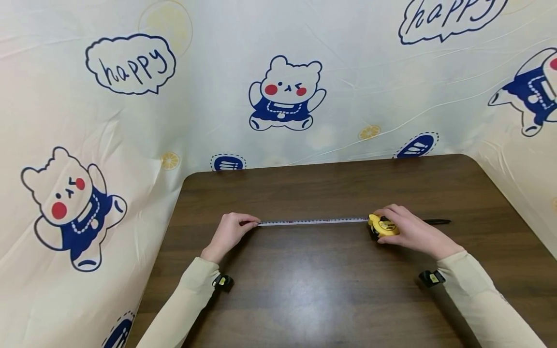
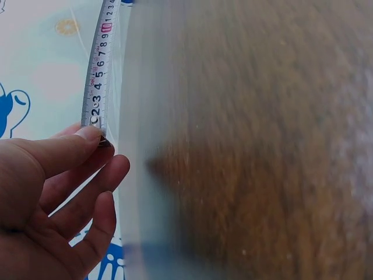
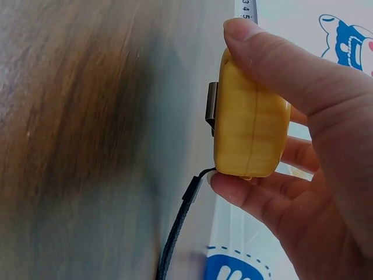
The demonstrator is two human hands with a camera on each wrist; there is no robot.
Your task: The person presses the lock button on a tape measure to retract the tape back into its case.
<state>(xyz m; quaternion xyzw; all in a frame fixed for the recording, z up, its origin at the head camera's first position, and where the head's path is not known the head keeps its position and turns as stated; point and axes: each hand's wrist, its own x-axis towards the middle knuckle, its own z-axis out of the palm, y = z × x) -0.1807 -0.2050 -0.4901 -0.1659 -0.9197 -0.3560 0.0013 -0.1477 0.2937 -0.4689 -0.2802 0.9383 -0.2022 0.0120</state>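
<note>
Tape measure [image 1: 383, 225] yellow, right fingers gripping case; left fingers [image 2: 76, 143] pinching white blade [image 1: 313, 222] tip

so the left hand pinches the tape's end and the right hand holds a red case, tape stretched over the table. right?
Not quite: the case is yellow, not red, as the head and right wrist views show. The rest holds: the left hand pinches the end of the tape, the right hand holds the case, and the tape is stretched over the table.
</note>
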